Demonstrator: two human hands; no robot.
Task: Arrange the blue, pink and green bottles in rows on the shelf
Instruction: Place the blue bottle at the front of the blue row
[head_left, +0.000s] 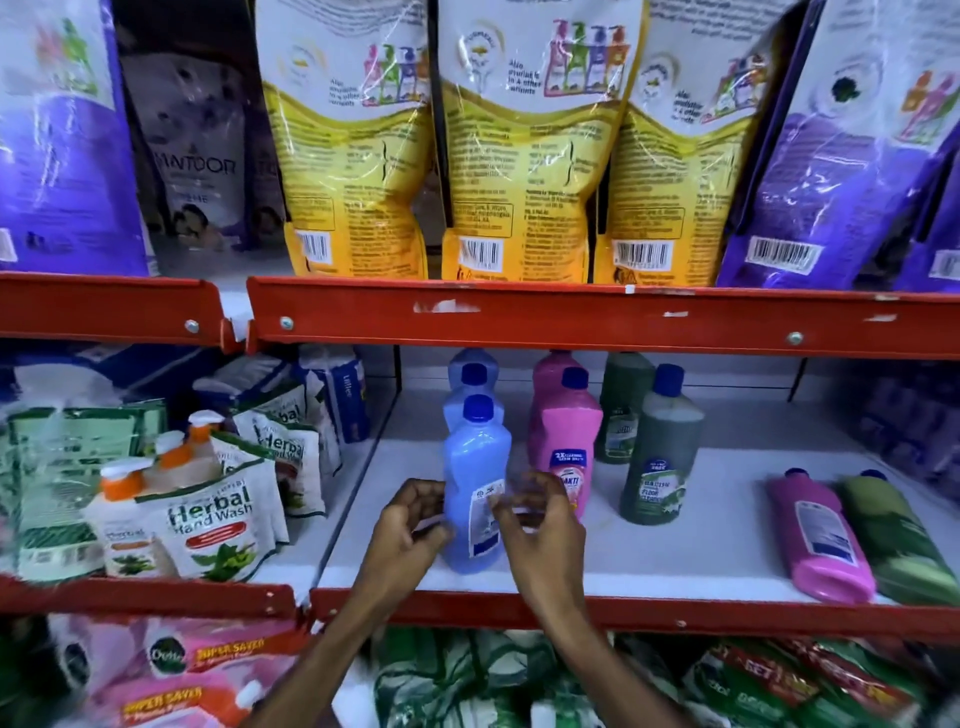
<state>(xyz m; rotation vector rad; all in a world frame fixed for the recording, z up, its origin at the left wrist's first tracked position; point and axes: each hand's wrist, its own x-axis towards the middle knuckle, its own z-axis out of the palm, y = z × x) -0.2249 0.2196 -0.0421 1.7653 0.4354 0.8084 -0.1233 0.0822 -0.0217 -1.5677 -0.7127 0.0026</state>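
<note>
Two hands at the front blue bottle on the white shelf.

The left hand (410, 525) and right hand (540, 525) flank the nearest blue bottle (475, 499), fingers curled and loosely spread; the left fingertips touch its side, while the blurred right ones sit at its label, contact unclear. It stands upright at the near edge of the shelf (675, 551), heading a row of blue bottles running back. To its right stand a row of pink bottles (566, 441), then green bottles (660, 452). Far right, a pink bottle (818, 535) and a green bottle (898, 540) lie on their sides, touching.
</note>
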